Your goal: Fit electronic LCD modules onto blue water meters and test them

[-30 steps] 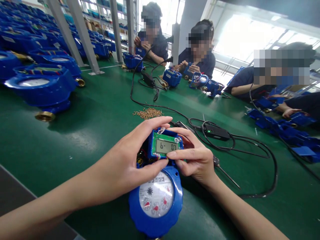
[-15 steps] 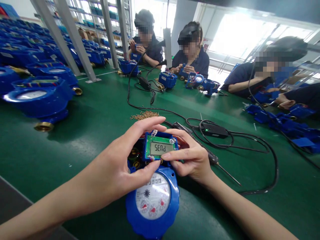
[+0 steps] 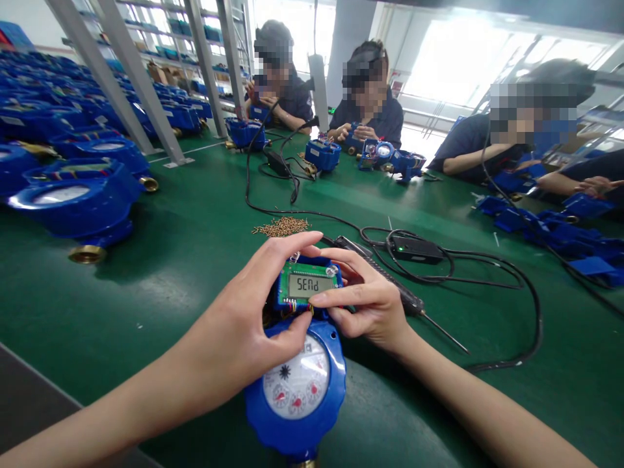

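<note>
A blue water meter with a white dial lies on the green table right in front of me. At its far end sits a green circuit board with a small LCD that reads "SEND". My left hand pinches the board from the left, thumb below and fingers curled over its top edge. My right hand grips the board's right side with a finger laid along its lower edge.
An electric screwdriver with its black cable and power adapter lies just right of my hands. A pile of small brass screws sits beyond. Rows of blue meters fill the left. Three other people work at the far side.
The LCD reading went from digits to "SEND". The meter and both hands sit slightly lower and left in view as my head moved; the grip is unchanged.
</note>
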`<state>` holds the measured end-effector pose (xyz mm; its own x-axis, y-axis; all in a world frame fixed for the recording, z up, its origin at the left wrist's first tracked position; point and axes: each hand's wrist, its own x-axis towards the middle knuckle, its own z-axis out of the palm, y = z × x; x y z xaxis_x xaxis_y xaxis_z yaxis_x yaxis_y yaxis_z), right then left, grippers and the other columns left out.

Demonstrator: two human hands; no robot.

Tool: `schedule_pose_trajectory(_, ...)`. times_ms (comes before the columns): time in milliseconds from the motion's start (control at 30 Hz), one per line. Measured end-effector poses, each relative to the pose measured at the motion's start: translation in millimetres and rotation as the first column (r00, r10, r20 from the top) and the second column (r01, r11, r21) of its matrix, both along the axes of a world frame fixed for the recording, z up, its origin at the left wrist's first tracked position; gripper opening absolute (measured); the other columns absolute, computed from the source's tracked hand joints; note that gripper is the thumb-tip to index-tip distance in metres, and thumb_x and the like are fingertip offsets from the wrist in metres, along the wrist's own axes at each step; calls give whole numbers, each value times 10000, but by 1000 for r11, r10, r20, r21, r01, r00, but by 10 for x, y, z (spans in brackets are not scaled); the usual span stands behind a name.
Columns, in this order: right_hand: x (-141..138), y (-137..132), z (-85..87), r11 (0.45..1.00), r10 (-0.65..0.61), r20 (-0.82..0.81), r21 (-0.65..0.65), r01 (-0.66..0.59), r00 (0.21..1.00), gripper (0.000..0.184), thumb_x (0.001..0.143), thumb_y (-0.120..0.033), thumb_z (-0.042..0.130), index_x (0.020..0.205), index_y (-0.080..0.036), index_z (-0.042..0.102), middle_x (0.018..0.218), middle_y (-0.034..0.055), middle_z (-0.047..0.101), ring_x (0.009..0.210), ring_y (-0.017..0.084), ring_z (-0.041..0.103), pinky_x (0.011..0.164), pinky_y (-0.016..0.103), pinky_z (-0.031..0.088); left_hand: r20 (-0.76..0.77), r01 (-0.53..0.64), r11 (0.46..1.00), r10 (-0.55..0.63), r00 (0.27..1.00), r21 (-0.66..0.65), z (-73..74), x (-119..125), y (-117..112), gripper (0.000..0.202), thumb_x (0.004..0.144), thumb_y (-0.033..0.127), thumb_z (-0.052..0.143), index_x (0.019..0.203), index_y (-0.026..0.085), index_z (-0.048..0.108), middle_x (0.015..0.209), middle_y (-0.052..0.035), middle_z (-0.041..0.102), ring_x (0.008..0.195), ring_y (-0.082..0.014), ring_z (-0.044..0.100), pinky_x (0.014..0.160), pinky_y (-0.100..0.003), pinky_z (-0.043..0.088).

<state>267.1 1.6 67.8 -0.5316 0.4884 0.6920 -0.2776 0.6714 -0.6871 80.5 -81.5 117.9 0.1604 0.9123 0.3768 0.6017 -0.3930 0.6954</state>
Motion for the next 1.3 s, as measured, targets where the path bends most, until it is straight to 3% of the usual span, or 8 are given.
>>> schedule_pose_trajectory(200,11,7,-20,999,27,-2,-26,-27,1000,383,825,-73,704,1082,-350,765,1365,48,564,1255,270,582,1049,460,532,-20,-15,1000,15,1000,-9,-21,12,8,675,846,75,552,1445,320,361,1430,13,508,1362,-165,467,1185,-284,366)
schedule_pose_trajectory(367,-8,11,-25,1000,17,-12,12,-17,1000,438,807,-43,697,1102,-361,755,1345,35,572,1221,247,597,1027,427,549,-22,112,987,-116,993,-116,9,-144,-40,720,891,244,644,1480,446,283,1558,93,378,1456,-183,354,1236,-291,289)
schedule_pose_trajectory(533,-6,7,1,1000,22,0,-6,-22,1000,452,790,-22,692,1093,-350,758,1363,53,572,1249,271,584,1028,447,538,92,75,986,-62,994,-151,21,-129,-29,611,917,264,624,1434,445,356,1496,88,462,1438,-181,384,1226,-300,320)
schedule_pose_trajectory(733,-7,16,11,1000,20,-12,16,-20,1000,423,788,-51,715,1096,-337,760,1356,65,581,1240,281,586,1021,462,533,84,60,991,-51,995,-116,31,-49,-4,662,873,177,620,1438,409,365,1489,69,463,1417,-182,410,1206,-290,346)
schedule_pose_trajectory(933,-26,8,4,1000,12,-35,19,-12,999,428,784,-33,716,1086,-333,767,1321,63,593,1220,265,595,1018,440,532,-31,30,999,-31,999,-10,4,44,6,683,823,99,584,1431,333,377,1398,8,524,1349,-180,470,1169,-304,390)
schedule_pose_trajectory(1067,-17,7,2,999,30,-35,12,-30,999,410,826,-61,700,1111,-350,754,1351,44,578,1252,256,580,1034,430,534,-118,65,996,-59,991,53,-21,-9,99,733,820,63,578,1463,315,333,1453,-9,477,1376,-183,433,1204,-331,335)
schedule_pose_trajectory(1300,5,22,6,997,49,-6,57,-48,999,410,819,-67,708,1128,-333,749,1365,56,561,1233,253,586,1019,413,537,17,205,944,-208,978,-258,-1,-466,149,796,849,331,725,1488,482,273,1543,58,412,1414,-230,430,1157,-352,427)
